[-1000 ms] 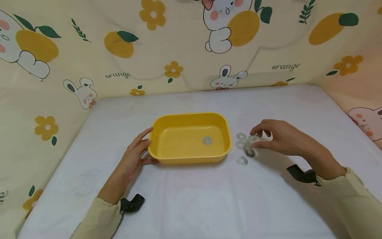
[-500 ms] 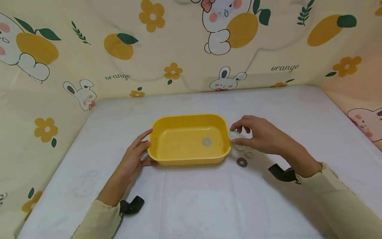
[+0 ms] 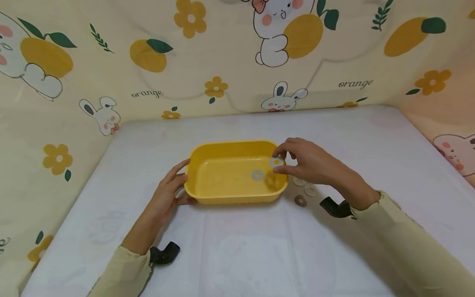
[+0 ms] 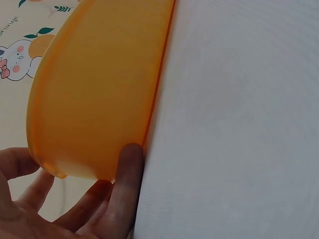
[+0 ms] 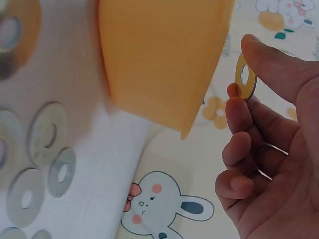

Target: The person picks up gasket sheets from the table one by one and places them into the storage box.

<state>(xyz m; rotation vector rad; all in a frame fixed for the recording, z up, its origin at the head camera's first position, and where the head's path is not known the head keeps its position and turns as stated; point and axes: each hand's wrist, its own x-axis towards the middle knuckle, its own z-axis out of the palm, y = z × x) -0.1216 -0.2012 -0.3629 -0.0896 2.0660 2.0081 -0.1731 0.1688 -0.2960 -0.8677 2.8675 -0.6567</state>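
Note:
My right hand (image 3: pixel 313 160) pinches a flat metal washer (image 3: pixel 272 161) between thumb and fingertips, over the right end of a yellow plastic tray (image 3: pixel 222 199). In the right wrist view, that washer (image 5: pixel 252 82) stands edge-up between thumb and index finger, and the other fingers curl loosely. One washer (image 3: pixel 254 175) lies on the tray floor, right of its middle. My left hand (image 3: pixel 163 198) holds the tray's left end, fingers at the rim and end wall, thumb low along the near side. The left wrist view has the thumb (image 4: pixel 129 169) against the tray's lower edge.
Several loose washers (image 3: pixel 306 190) lie on the white tablecloth (image 3: pixel 241 247), just right of the tray and partly hidden by my right hand. The right wrist view shows them spread out. A printed cloth (image 3: pixel 230 49) with rabbits and oranges rises behind and at both sides.
My right hand has picked up a washer from the group on the table and carried it left, over the tray's right end. The left hand and the tray have stayed put.

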